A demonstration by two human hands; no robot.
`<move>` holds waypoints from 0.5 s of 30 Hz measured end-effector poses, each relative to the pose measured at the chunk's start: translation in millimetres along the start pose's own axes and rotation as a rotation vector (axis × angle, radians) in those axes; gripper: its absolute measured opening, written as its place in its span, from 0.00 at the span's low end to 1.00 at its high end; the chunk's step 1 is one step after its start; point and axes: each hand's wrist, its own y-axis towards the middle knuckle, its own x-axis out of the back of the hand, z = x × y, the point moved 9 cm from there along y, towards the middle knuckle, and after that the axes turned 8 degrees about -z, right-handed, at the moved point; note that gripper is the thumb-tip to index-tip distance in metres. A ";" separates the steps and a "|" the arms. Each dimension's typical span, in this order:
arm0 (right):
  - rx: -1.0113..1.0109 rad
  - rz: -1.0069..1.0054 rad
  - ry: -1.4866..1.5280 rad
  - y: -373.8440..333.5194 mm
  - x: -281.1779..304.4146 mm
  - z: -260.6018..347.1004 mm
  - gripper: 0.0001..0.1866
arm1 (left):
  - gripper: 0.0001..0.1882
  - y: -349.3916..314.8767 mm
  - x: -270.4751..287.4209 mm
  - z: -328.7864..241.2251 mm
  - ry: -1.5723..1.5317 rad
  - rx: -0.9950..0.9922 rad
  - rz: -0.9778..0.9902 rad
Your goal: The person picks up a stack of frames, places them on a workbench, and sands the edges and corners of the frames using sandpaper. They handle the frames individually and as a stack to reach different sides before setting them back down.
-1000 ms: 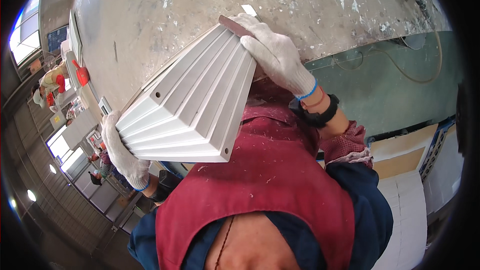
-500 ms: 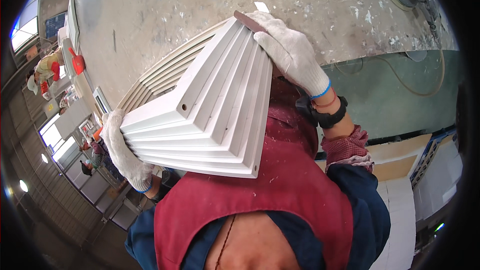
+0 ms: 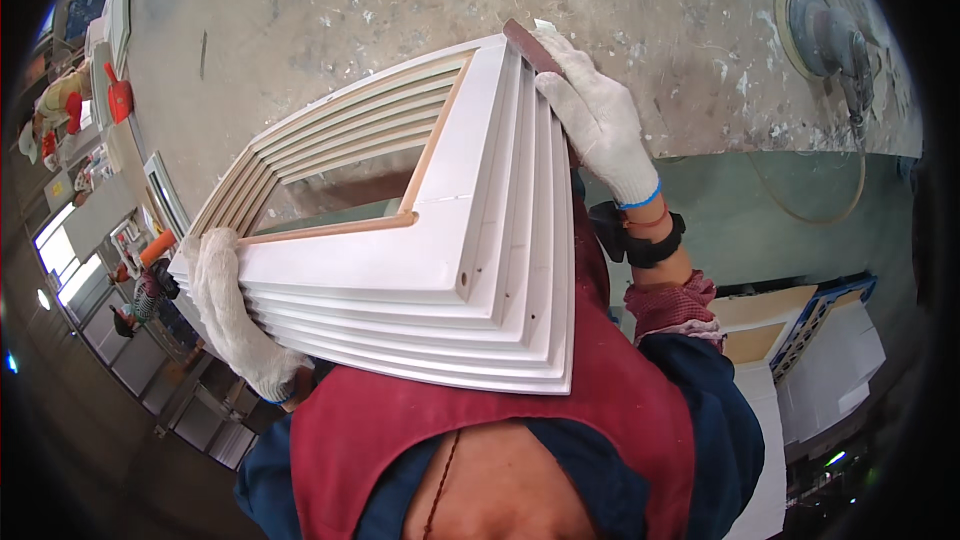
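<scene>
A stack of several white frames (image 3: pixel 440 175) leans against my front, its pieces fanned like steps. The top frame's inner edge is bare wood colour around an open middle. My left hand (image 3: pixel 220 305), in a white knit glove, is closed around the stack's left end. At the far right corner, my gloved right hand (image 3: pixel 598 120) holds a thin brown sanding pad (image 3: pixel 532 47) against the outer edge of the frames. Part of the pad is hidden under the fingers. Small dark holes show near the stack's near right corner.
A scuffed, paint-spotted worktable (image 3: pixel 300 20) lies beyond the frames. On its far right stands a round grey power sander (image 3: pixel 822 35) with a hose (image 3: pixel 845 205). A red scoop-like thing (image 3: pixel 118 95) is at the left, with people and shelves further off.
The frame stack has tipped, so its top face and opening show more. My right hand has shifted slightly right with the sanding pad; my left hand still grips the left end.
</scene>
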 end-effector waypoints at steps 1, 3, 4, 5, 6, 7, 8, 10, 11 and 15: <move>0.001 0.028 -0.032 1.0 -2.2 -0.8 0.24 | 0.29 -0.8 0.7 1.8 -0.004 0.039 -0.007; 0.022 0.051 -0.077 2.9 -3.7 -1.6 0.24 | 0.25 -0.4 0.4 -3.1 0.050 -0.010 0.015; 0.003 0.082 -0.084 4.1 -6.2 -4.9 0.24 | 0.26 -0.2 -0.3 -4.0 0.027 -0.014 0.031; 0.007 0.083 -0.069 5.1 -6.7 -4.9 0.24 | 0.26 -0.1 -0.6 -6.2 0.024 -0.037 0.043; 0.013 0.082 -0.054 6.9 -6.9 -4.0 0.24 | 0.26 0.0 -1.1 -8.3 0.021 -0.062 0.054; 0.018 0.087 -0.055 8.3 -7.1 -1.7 0.24 | 0.26 0.6 -1.5 -7.5 0.034 -0.063 0.059; 0.021 0.092 -0.053 9.0 -6.7 2.8 0.24 | 0.26 1.4 -1.4 -6.5 0.050 -0.065 0.066; 0.070 0.121 -0.017 8.8 -7.2 23.4 0.24 | 0.25 2.3 -0.8 -5.8 0.062 -0.071 0.065; 0.116 0.146 0.014 7.5 -5.8 39.0 0.24 | 0.25 2.6 0.0 -5.6 0.055 -0.073 0.055; 0.626 0.367 -0.081 -28.0 -5.8 128.0 0.26 | 0.26 1.7 0.3 -3.2 0.045 -0.044 0.040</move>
